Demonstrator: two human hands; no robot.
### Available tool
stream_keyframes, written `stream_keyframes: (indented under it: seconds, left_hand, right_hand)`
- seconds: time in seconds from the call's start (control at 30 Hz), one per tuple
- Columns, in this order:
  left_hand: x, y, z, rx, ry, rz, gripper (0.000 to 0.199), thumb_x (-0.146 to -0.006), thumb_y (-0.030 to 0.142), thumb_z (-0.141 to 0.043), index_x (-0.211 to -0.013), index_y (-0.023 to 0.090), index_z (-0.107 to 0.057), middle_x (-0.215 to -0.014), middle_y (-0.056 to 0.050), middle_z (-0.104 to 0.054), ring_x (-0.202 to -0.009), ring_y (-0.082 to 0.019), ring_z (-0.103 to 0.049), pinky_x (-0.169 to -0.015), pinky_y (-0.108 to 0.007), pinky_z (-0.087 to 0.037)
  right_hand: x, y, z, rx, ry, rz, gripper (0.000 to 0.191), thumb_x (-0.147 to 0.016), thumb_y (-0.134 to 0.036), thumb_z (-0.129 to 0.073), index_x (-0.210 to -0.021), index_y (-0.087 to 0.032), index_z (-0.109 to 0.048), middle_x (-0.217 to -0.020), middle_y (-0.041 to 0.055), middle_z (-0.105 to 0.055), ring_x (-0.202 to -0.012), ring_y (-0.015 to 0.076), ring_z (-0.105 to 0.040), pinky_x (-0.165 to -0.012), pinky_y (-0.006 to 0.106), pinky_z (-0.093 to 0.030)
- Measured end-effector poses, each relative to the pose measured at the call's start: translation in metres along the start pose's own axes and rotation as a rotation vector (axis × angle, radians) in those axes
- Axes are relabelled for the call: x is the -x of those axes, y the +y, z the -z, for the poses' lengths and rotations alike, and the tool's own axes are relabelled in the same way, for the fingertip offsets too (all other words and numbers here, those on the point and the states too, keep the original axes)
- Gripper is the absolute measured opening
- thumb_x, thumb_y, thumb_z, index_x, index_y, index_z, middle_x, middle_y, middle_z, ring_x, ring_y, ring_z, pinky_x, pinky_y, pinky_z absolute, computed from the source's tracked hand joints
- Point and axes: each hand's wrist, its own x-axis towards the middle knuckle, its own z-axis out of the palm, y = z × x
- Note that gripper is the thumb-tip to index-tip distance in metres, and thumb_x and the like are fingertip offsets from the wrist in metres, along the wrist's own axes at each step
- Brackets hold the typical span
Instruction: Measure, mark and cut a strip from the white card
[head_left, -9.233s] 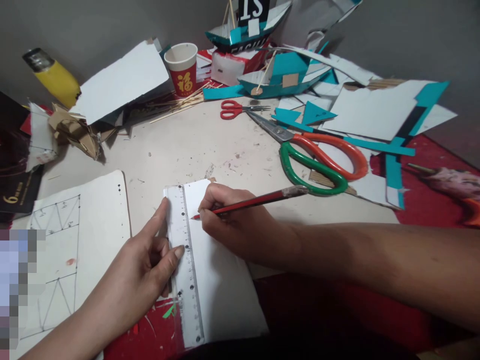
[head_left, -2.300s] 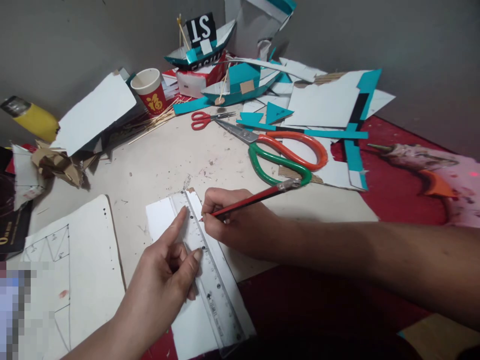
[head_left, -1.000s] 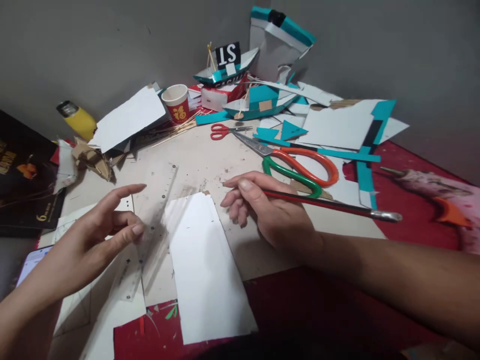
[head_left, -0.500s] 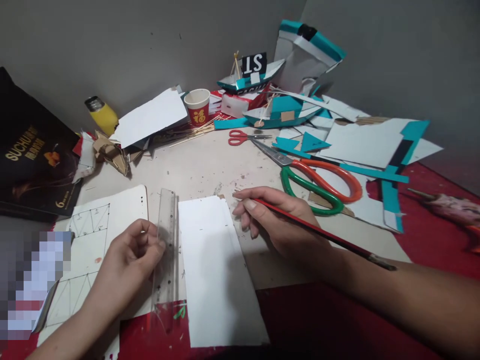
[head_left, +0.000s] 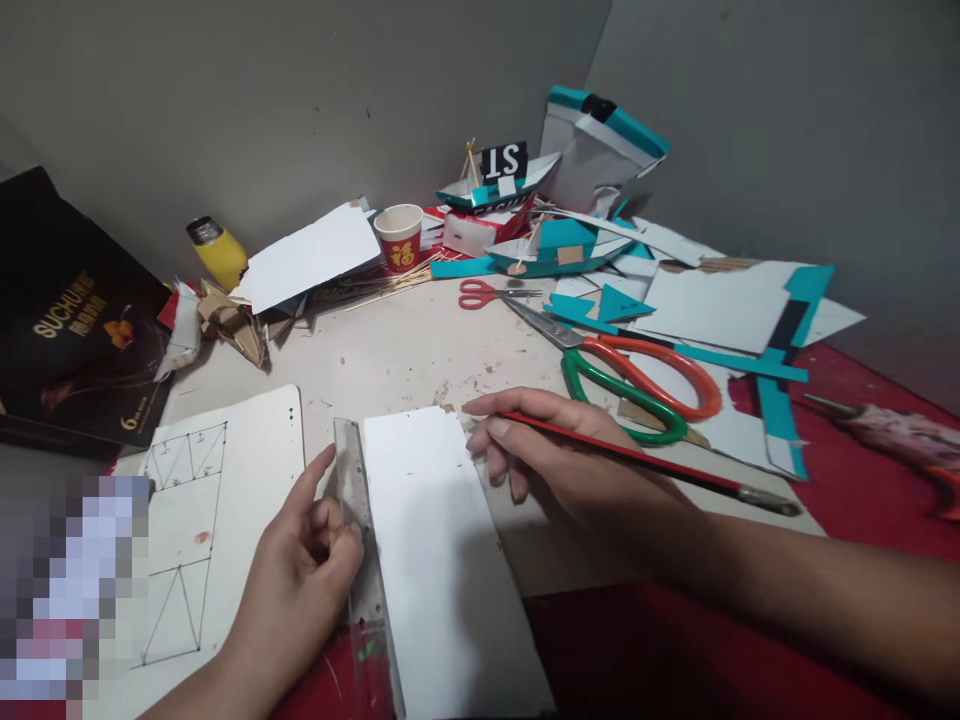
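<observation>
A clear plastic ruler [head_left: 369, 600] lies lengthwise along the left edge of a white card strip [head_left: 427, 530], which has small pencil marks near its top. My left hand [head_left: 311, 560] grips the ruler's left edge between thumb and curled fingers, its index finger pointing up along it. Over the card's upper right side, my right hand [head_left: 547, 445] holds a red and black pencil [head_left: 622, 455], its tip end at the fingertips and its other end resting back over the wrist. Left of the ruler lies an open notebook [head_left: 255, 500] with drawn truss-like figures.
Large scissors [head_left: 637, 385] with green and orange handles and small red scissors [head_left: 476, 294] lie beyond my right hand. Behind stand a paper cup [head_left: 400, 240], a yellow bottle [head_left: 217, 255] and card boats [head_left: 562, 245]. A black box [head_left: 75, 320] is at left.
My left hand has moved right and a little down with the ruler, bringing it against the card, and its index finger has straightened. The right hand keeps the pencil in nearly the same place.
</observation>
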Motion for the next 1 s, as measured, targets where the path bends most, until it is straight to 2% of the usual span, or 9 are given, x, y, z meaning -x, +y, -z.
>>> stream_keyframes:
  seconds: [0.13,0.23,0.4,0.5,0.77,1.0]
  left_hand:
    - [0.001,-0.002,0.000,0.046,0.011,-0.006,0.068,-0.082,0.031,-0.063,-0.145,0.025,-0.037,-0.067,0.009,-0.045,-0.056,-0.009,-0.041,-0.052,-0.022,-0.034]
    - [0.003,-0.003,-0.001,0.089,0.023,-0.035,0.066,-0.083,0.032,-0.063,-0.145,0.027,-0.039,-0.069,0.009,-0.047,-0.056,-0.008,-0.042,-0.052,-0.021,-0.035]
    - [0.000,-0.003,-0.005,0.073,-0.016,-0.031,0.070,-0.080,0.029,-0.065,-0.145,0.024,-0.039,-0.065,0.009,-0.045,-0.056,-0.009,-0.043,-0.054,-0.022,-0.036]
    - [-0.003,-0.002,-0.006,0.073,0.013,0.007,0.070,-0.079,0.029,-0.065,-0.144,0.024,-0.042,-0.065,0.009,-0.046,-0.057,-0.009,-0.042,-0.055,-0.022,-0.036]
    - [-0.005,-0.006,-0.003,0.055,-0.018,0.050,0.073,-0.080,0.036,-0.068,-0.146,0.027,-0.039,-0.066,0.008,-0.050,-0.057,-0.009,-0.045,-0.053,-0.020,-0.037]
    - [0.000,0.015,-0.012,0.055,0.054,0.154,0.073,-0.078,0.043,-0.069,-0.144,0.029,-0.042,-0.067,0.008,-0.047,-0.056,-0.008,-0.038,-0.053,-0.020,-0.033]
  right_hand:
    - [0.010,-0.020,0.000,0.086,-0.058,0.081,0.022,-0.087,-0.027,-0.054,-0.103,-0.020,-0.067,-0.080,0.0037,-0.069,-0.050,0.0107,-0.055,-0.043,0.023,-0.046]
    - [0.011,-0.028,-0.012,0.039,-0.062,0.118,0.026,-0.090,-0.035,-0.053,-0.101,-0.017,-0.068,-0.075,0.0038,-0.067,-0.049,0.0110,-0.054,-0.042,0.023,-0.046]
    - [-0.006,-0.022,-0.044,-0.142,-0.091,0.124,0.028,-0.090,-0.036,-0.053,-0.089,-0.013,-0.069,-0.064,-0.0005,-0.057,-0.046,0.0081,-0.048,-0.036,0.019,-0.041]
    - [-0.015,-0.013,-0.055,-0.169,-0.090,0.092,0.027,-0.090,-0.034,-0.054,-0.085,-0.012,-0.069,-0.062,-0.0024,-0.055,-0.041,0.0048,-0.044,-0.035,0.016,-0.038]
    - [-0.023,0.001,-0.052,-0.246,-0.060,0.099,0.015,-0.083,-0.027,-0.060,-0.088,-0.015,-0.069,-0.066,-0.0032,-0.059,-0.044,0.0046,-0.049,-0.037,0.014,-0.042]
    - [-0.021,-0.002,-0.050,-0.185,-0.063,0.065,0.009,-0.076,-0.018,-0.060,-0.082,-0.019,-0.067,-0.061,-0.0044,-0.061,-0.042,0.0045,-0.048,-0.036,0.013,-0.042]
